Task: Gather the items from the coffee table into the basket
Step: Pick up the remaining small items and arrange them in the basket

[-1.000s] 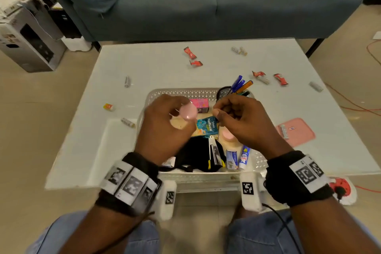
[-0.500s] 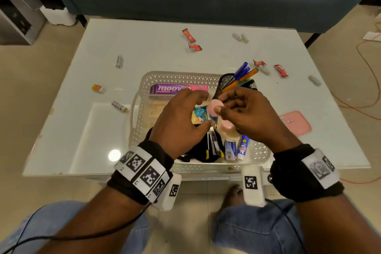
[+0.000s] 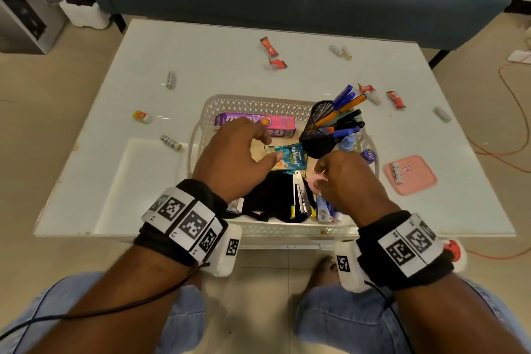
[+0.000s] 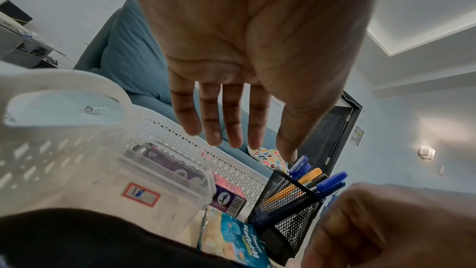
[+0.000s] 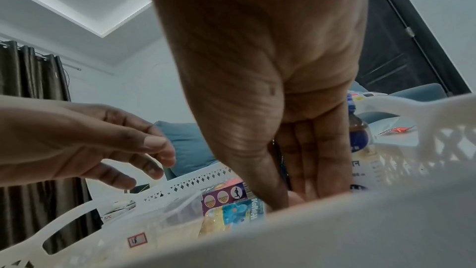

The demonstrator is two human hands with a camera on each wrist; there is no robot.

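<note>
**Basket entry: pink item going in at the near right corner**

Hands, both over the basket [image 3: 253, 102], which is sitting at the near edge of the coffee table [image 3: 201, 46].

- Right hand [image 3: 343, 181]: your fingers are curling down into the basket's near right corner around a small pink item [image 3: 319, 178]. It is mostly hidden under your fingers, so you cannot tell from these views whether you are pinching it or letting it go.
- Left hand [image 3: 234, 158]: you are holding it open above the basket's middle, fingers spread and relaxed, gripping nothing.
- Basket contents: purple box [image 3: 255, 122] along the far wall, mesh pen holder [image 3: 321, 129] leaning in the far right corner, blue sachet [image 3: 290, 156] at the centre, black cloth [image 3: 275, 195] by the near wall.
- Outstanding on the tabletop: red wrappers [image 3: 274, 56] and paired batteries [image 3: 340, 52] toward the far edge, single batteries [image 3: 171, 79] toward the left edge, pink lid [image 3: 411, 175] toward the right edge.

Risks, as judged:
- You are working just beside the tilted pen holder; a knuckle brushing it on withdrawal could tip it and spill pens over the rim.
- The pink item looks small and rounded; released onto the heaped contents, it may roll or slip under the cloth.
- The batteries are round and lying loose; a hurried sweep could send them rolling off the tabletop's edges.
</note>
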